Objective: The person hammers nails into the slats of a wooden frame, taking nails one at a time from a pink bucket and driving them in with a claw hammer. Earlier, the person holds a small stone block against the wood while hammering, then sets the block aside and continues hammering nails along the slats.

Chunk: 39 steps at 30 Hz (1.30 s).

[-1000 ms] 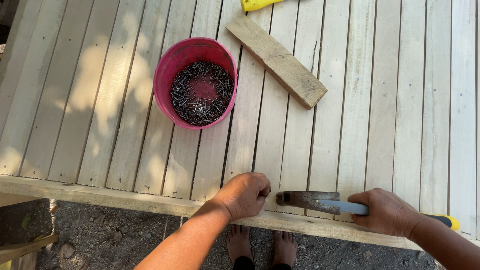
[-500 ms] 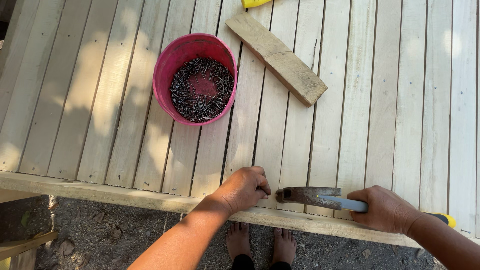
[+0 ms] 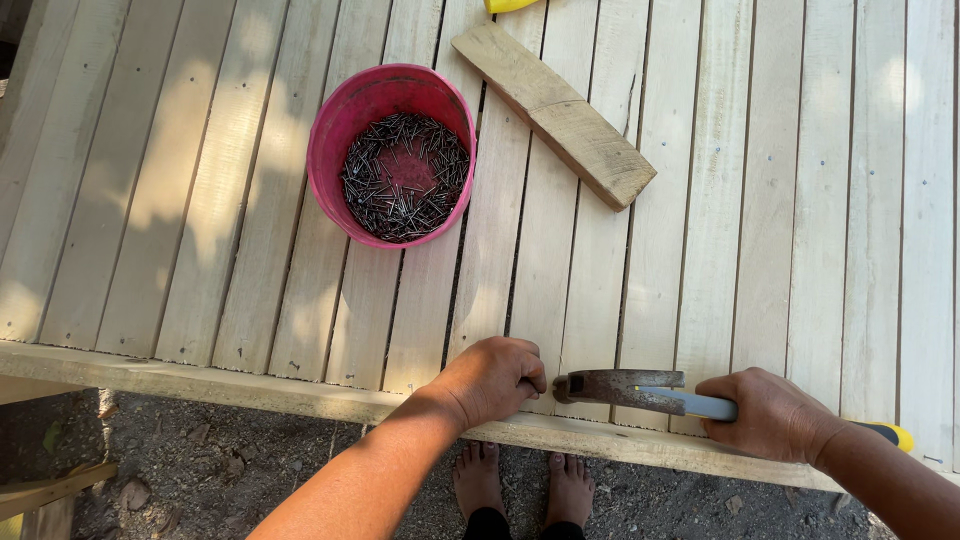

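My right hand (image 3: 768,415) grips the handle of a hammer (image 3: 622,386) whose rusty steel head lies level over the near edge of a pale plank deck (image 3: 770,200). The hammer's face points left, almost touching my left hand (image 3: 492,378). That hand is closed, fingertips pinched down on a plank near the edge; whatever it pinches is hidden. A pink bucket (image 3: 340,120) holding several dark nails (image 3: 405,178) stands on the deck beyond my left hand.
A short loose board (image 3: 555,110) lies slanted on the deck behind the bucket's right side. A yellow object (image 3: 508,5) peeks in at the top edge. My bare feet (image 3: 525,485) stand on gravel ground below the deck edge. Wood scraps (image 3: 40,490) lie lower left.
The hammer head has stayed close beside my left hand with only slight shifts. The view has drifted a little; both hands keep their places at the deck edge.
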Each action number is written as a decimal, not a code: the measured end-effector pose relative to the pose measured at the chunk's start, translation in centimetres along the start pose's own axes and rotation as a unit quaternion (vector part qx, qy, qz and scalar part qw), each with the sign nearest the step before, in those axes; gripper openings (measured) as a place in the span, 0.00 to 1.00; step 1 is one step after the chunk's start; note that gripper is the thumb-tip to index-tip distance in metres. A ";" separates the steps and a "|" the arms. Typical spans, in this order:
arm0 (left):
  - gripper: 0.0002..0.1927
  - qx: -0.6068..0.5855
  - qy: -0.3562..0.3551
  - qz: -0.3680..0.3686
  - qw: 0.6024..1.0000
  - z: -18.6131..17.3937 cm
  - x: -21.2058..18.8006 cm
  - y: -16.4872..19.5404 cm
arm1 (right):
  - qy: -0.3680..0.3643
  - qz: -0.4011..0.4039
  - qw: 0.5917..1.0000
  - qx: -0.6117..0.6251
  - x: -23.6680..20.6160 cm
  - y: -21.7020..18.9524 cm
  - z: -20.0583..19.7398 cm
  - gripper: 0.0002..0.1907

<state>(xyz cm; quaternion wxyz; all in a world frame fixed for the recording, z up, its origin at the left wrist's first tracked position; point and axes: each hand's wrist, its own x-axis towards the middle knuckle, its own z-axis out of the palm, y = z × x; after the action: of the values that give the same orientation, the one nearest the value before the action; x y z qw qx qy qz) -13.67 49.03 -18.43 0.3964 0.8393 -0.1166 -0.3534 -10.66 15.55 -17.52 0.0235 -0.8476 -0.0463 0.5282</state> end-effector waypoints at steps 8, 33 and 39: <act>0.04 0.069 -0.008 0.065 0.995 0.6 0.1 -0.3 | 0.003 0.005 1.000 -0.008 0.1 0.2 0.1 0.07; 0.15 -0.016 0.010 -0.089 0.996 -1.0 -0.5 1.2 | 0.017 -0.034 0.999 -0.037 -0.9 -1.4 0.2 0.10; 0.06 0.059 0.010 -0.040 0.997 -1.4 -0.7 2.1 | -0.001 -0.023 1.000 -0.015 -2.4 -2.4 -0.7 0.08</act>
<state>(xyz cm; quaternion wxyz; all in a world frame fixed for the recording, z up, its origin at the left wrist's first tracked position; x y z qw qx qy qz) -13.04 48.80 -15.95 0.3335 0.8684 -0.0998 -0.3530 -11.25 17.75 -14.86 0.0232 -0.8461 -0.0735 0.5274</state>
